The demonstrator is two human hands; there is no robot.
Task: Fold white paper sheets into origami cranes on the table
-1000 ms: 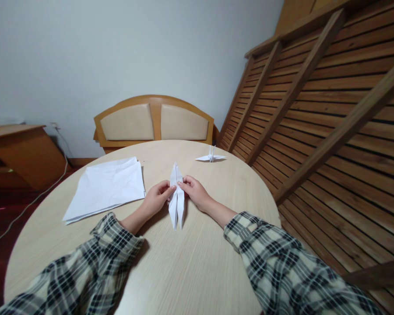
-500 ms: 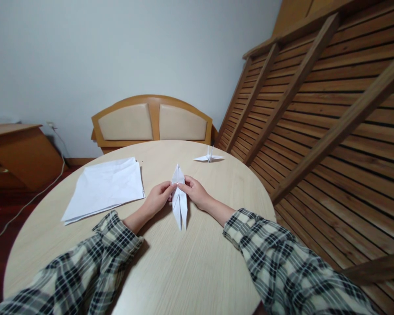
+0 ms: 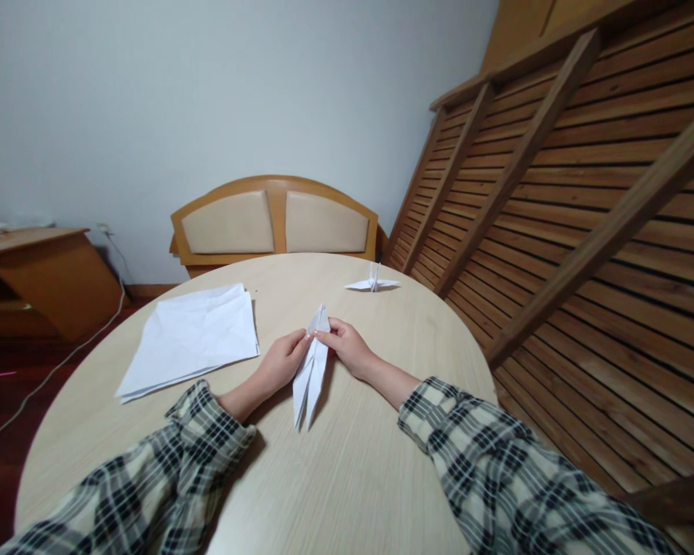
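Note:
Between my hands is a long, narrow piece of folded white paper (image 3: 311,381), with two pointed legs toward me and a pointed tip away from me. My left hand (image 3: 282,359) pinches its left edge near the upper part. On the other side my right hand (image 3: 350,348) grips it, thumb on top and fingers behind, partly hidden. Both thumbs almost meet on the paper. A finished white paper crane (image 3: 373,284) stands farther back to the right, and a stack of white paper sheets (image 3: 193,335) lies to the left.
Everything rests on a round pale wooden table (image 3: 347,478). Behind it stands a headboard (image 3: 277,220) with two cream panels. A slatted wooden frame (image 3: 555,216) leans along the right. At left are a brown desk (image 3: 52,281) and a white cable (image 3: 63,358) on the floor.
The folded paper has tilted, its two legs swinging left and toward me while its tip leans right. Both hands keep their hold. The whole view has shifted slightly.

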